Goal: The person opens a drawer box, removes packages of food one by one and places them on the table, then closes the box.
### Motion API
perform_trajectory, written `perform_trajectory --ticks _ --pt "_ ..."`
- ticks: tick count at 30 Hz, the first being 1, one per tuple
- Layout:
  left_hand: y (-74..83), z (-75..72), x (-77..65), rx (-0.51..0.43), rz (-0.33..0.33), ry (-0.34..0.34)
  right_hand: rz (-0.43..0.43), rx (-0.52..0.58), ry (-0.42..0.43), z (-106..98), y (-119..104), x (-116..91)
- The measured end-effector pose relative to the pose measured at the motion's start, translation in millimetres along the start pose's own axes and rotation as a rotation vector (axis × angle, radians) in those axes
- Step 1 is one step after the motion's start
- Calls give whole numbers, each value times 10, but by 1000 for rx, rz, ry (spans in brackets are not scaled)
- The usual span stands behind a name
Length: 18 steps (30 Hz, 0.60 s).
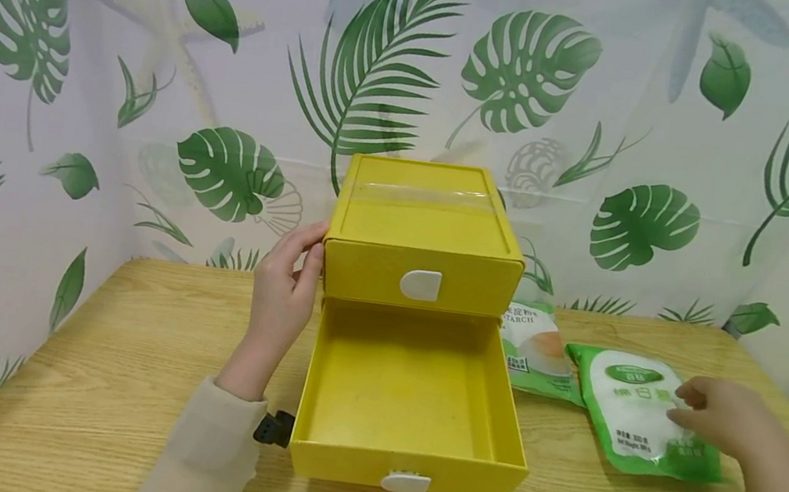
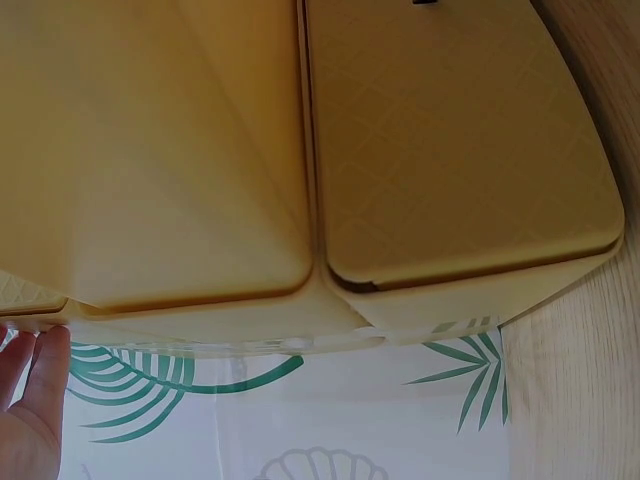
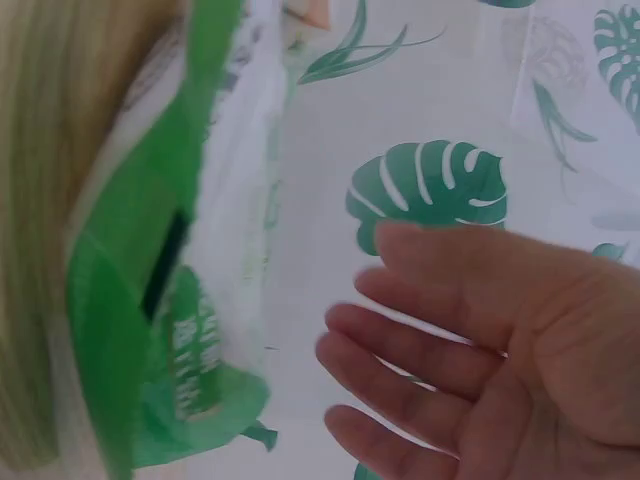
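A yellow two-tier drawer box [image 1: 433, 209] stands on the table with its lower drawer [image 1: 412, 391] pulled far out and its upper drawer [image 1: 368, 273] closed. Fingers extended, my left hand [image 1: 284, 289] rests against the left side of the upper tier; the left wrist view shows only its fingertips at the edge. To the right lies a green-and-white bag [image 1: 633, 401] of white contents. Over this bag's right side hovers my right hand [image 1: 734, 416], fingers loosely bent. In the right wrist view, a gap separates that hand from the bag, with nothing between the fingers.
A second green-and-white bag, labelled starch [image 1: 535, 350], lies behind the first, partly hidden by the drawer box. The wooden table [image 1: 160, 348] meets a leaf-patterned cloth [image 1: 250, 91] at the back and sides. White handles [image 1: 421, 284] mark the drawer fronts.
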<state>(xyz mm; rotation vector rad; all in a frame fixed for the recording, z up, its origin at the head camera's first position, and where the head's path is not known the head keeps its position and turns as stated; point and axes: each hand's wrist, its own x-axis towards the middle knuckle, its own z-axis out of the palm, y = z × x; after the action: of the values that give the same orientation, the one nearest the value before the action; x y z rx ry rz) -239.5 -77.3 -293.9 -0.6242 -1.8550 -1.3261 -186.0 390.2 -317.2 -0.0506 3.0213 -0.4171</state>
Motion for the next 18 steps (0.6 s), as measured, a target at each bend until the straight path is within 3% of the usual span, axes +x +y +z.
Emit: perform_trajectory --ticks 4,10,18 --pt "-13 -1 -5 1 3 4 -79 1 -73 20 -80 19" --pt "-23 0 -12 -1 2 4 -89 7 -190 83 -118 78" --pt "-10 4 -1 -5 6 6 -110 19 -233 196 -151 119"
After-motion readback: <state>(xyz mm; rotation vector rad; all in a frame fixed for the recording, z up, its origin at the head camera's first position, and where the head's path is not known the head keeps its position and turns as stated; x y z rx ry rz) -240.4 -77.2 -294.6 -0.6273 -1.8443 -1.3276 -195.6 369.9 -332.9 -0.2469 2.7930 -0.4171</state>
